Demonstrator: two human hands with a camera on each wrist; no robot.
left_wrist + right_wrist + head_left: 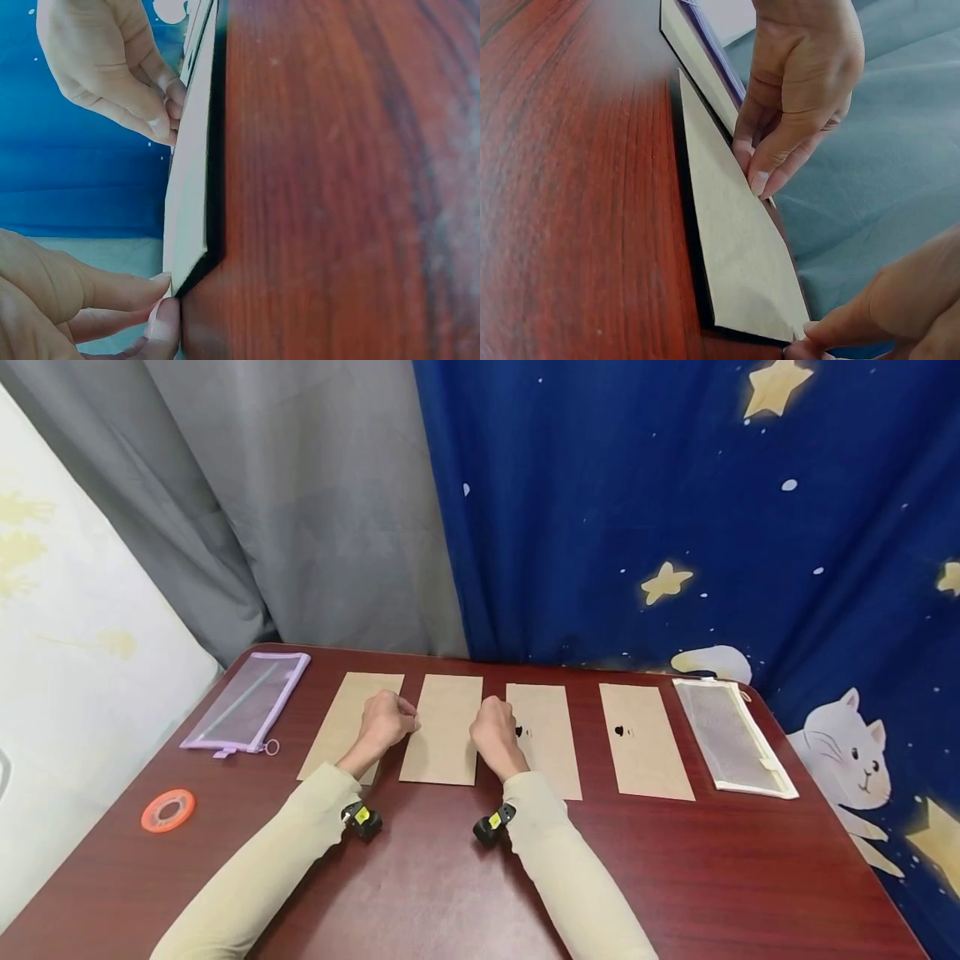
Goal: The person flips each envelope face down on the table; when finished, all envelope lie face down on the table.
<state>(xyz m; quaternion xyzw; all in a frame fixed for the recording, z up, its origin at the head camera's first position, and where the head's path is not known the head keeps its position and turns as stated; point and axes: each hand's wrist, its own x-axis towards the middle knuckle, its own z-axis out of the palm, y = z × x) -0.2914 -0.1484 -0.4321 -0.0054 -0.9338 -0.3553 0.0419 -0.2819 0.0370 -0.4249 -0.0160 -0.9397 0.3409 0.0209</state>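
A flat brown kraft-paper rectangle (pixel 444 735) lies between my hands, its visible face plain; whether it is a single card, an envelope or a booklet I cannot tell. Thumb and fingers of my left hand (pixel 386 722) pinch its left long edge. On the opposite long edge, my right hand (pixel 497 735) pinches with thumb and fingertips. The left wrist view shows a dark gap or shadow under the near edge of the kraft-paper rectangle (pixel 191 187). Partly behind my left hand is another plain brown rectangle (pixel 337 727). Beside my right hand lies one with a small black hat print (pixel 551 743).
Farther right are another hat-printed brown rectangle (pixel 648 752) and a white mesh zip pouch (pixel 735 739). A purple mesh zip pouch (pixel 251 697) lies at the left, with an orange tape roll (pixel 167 811) nearer me. Curtains (pixel 337 527) hang behind the dark red table (pixel 420 877).
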